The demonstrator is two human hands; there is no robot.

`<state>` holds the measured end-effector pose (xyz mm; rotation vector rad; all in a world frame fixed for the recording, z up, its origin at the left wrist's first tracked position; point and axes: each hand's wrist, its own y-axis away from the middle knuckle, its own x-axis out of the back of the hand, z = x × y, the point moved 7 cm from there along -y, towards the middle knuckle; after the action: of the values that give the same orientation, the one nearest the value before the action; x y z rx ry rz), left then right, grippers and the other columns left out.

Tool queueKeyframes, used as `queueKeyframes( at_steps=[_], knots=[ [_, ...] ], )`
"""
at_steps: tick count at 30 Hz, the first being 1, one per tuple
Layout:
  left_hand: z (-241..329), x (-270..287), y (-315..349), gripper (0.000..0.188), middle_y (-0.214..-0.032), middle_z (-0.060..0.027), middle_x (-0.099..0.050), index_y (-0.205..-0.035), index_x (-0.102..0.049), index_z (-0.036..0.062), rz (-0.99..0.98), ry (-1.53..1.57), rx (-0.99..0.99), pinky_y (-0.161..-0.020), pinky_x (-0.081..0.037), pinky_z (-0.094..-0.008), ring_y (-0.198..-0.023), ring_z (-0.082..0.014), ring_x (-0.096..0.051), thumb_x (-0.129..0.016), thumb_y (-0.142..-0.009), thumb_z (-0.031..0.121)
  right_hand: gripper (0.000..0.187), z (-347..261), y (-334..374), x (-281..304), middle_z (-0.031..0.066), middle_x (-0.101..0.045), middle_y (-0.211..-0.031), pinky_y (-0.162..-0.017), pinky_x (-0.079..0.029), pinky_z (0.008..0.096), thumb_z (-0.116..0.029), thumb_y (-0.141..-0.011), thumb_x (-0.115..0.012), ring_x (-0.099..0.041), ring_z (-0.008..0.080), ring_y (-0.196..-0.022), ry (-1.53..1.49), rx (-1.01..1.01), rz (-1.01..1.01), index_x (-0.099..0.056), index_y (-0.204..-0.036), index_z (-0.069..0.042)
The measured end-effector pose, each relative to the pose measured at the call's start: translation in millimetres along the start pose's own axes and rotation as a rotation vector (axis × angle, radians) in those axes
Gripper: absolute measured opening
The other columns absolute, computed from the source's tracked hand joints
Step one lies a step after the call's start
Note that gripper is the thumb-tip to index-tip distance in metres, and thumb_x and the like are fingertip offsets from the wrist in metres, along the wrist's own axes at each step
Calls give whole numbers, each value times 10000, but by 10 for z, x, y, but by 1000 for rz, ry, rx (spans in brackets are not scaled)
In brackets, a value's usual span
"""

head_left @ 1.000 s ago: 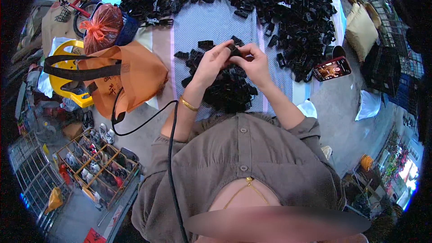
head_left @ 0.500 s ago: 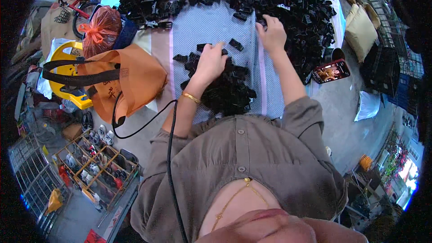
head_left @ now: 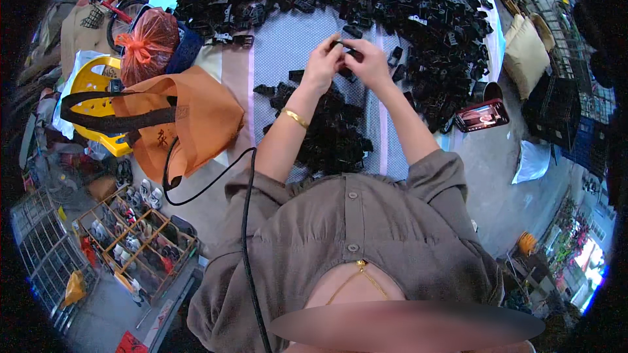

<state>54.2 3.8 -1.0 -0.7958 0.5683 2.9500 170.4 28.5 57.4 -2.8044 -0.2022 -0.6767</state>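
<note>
My left hand and my right hand meet over the table, fingertips pinched together. Between them is a small black plastic piece, mostly covered by the fingers; its exact kind is hard to make out. Under and in front of my wrists, close to my body, lies a small pile of black plastic pieces. A much larger heap of similar clip-like pieces spreads along the far side and down the right. The dotted pale cloth shows between the two.
An orange tote bag stands left of the table, beside a yellow plastic seat and a tied red plastic bag. A phone leans at the table's right edge. A black cable hangs past my left arm.
My left hand has moved up and away from the near pile. My right hand has come left from the big heap's edge, and both now meet around a black piece.
</note>
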Motion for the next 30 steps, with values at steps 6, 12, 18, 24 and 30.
queueKeyframes(
  at_steps=[6, 12, 18, 24, 30],
  knots=[
    [181, 201, 160, 314, -923, -75, -579, -1160, -450, 42, 225, 4, 84, -616, -473, -266, -747, -173, -576, -515, -885, 178, 218, 280, -373, 93, 94, -624, -876, -615, -475, 300, -188, -771, -622, -604, 219, -713, 220, -43, 97, -646, -954, -72],
    [221, 164, 403, 430, -993, -127, -548, -1220, -366, -5, 83, 57, 103, -729, -520, -315, -853, -226, -583, -545, -831, 35, 243, 279, -393, -103, 93, -605, -836, -691, -468, 367, -251, -740, -636, -580, 289, -788, 679, 191, -64, -646, -941, -115],
    [379, 19, 591, 379, -1029, -103, -545, -1213, -393, -13, -20, 52, 46, -752, -514, -302, -901, -185, -577, -510, -854, 27, 268, -69, -58, -11, 19, -613, -836, -601, -453, 229, -179, -827, -587, -554, 113, -625, -489, -475, -146, -615, -1073, -74],
    [450, -140, 707, 332, -1005, -71, -562, -1168, -453, -31, -88, -132, -48, -772, -504, -274, -865, -130, -573, -498, -840, -2, 236, -288, 323, 61, 27, -605, -761, -566, -440, 197, -126, -824, -601, -530, 68, -606, -551, -505, -146, -614, -1022, 2],
    [464, -228, 791, 348, -1018, -77, -572, -1182, -468, -27, -36, -257, -71, -788, -495, -271, -888, -141, -574, -497, -836, -12, 156, -277, 527, 80, 33, -606, -724, -495, -438, 193, -94, -830, -589, -534, 68, -583, -570, -450, -36, -632, -938, 9]
  ],
)
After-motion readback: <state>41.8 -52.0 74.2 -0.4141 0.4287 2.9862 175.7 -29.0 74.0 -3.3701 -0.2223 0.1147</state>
